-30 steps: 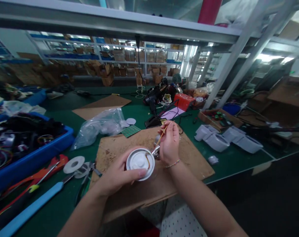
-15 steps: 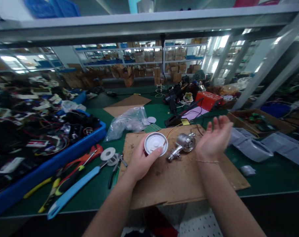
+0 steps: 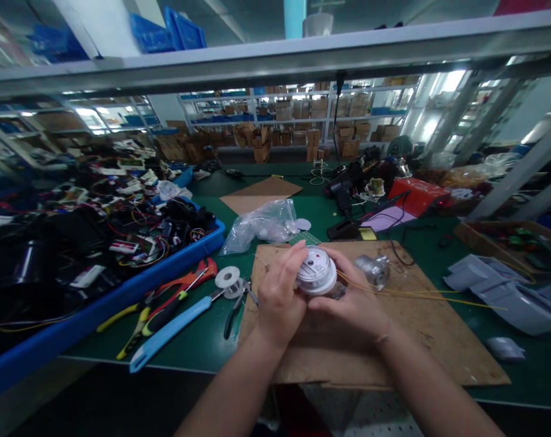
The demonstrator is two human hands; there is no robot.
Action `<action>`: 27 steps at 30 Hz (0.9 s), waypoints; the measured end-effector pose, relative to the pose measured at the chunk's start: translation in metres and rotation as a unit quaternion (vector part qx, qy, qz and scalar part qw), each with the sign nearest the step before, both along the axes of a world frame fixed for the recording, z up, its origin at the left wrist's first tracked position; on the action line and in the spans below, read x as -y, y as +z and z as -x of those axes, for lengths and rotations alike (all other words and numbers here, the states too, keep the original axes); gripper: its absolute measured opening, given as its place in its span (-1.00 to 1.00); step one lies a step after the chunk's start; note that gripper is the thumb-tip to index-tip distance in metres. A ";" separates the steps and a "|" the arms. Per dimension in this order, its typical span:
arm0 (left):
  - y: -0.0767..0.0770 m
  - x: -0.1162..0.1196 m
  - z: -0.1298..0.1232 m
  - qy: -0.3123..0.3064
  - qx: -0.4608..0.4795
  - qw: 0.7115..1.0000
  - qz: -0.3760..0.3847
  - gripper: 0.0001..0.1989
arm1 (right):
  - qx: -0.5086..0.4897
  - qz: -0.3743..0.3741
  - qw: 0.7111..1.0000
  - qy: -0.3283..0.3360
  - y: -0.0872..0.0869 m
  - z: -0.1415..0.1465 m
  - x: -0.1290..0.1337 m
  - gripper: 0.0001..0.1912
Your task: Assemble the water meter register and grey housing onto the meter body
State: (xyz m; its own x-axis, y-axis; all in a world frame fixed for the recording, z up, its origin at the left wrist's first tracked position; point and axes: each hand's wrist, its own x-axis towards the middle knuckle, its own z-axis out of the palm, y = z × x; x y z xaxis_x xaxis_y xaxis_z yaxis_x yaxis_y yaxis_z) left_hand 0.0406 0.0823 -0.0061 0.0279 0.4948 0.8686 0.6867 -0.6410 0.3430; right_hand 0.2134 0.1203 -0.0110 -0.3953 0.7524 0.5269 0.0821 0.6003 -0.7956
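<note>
Between both hands, over the brown board, is a round white meter unit [image 3: 318,276] with a printed face turned up and a small red mark on it. Fingers of my left hand [image 3: 282,297] wrap its left side. From the right, my right hand [image 3: 355,303] closes around its lower edge, thumb in front. Thin orange-yellow wires [image 3: 412,294] run from the unit out to the right. Just behind my right hand lies a shiny metal meter body [image 3: 373,270], partly hidden by that hand.
The brown board [image 3: 439,346] lies on a green table. To its left are a solder spool [image 3: 228,279], pliers [image 3: 234,315], a blue-handled tool [image 3: 173,331] and a blue bin [image 3: 175,258] of parts. Grey plastic housings [image 3: 507,288] sit right; a plastic bag [image 3: 264,227] lies behind.
My right hand has come in from the right, where it was raised and open, and now grips the meter unit. The unit has turned from its hollow side to its printed face. The view has shifted.
</note>
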 end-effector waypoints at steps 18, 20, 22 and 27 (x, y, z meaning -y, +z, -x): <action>0.003 -0.004 -0.002 -0.153 0.218 0.951 0.159 -0.53 | -0.108 -0.019 0.994 -0.010 0.006 0.003 0.003 -0.09; 0.003 -0.004 -0.002 -0.163 0.221 0.948 0.159 -0.61 | -0.110 -0.014 0.994 -0.011 0.005 0.003 0.002 -0.10; 0.003 -0.002 -0.001 -0.156 0.194 0.955 0.162 -0.61 | -0.118 -0.005 0.993 -0.005 0.004 0.004 0.002 -0.12; 0.011 0.002 0.001 -0.116 0.090 0.978 0.149 -0.39 | -0.124 0.001 0.992 0.005 0.004 0.002 0.003 -0.21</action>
State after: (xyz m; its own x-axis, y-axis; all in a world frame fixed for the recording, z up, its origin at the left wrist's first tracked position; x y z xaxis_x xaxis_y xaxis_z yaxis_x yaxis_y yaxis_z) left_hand 0.0394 0.0807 0.0048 0.0286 0.7258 0.6873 0.4459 -0.6247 0.6411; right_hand 0.2114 0.1173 -0.0069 -0.2616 0.7506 0.6067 -0.1224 0.5977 -0.7923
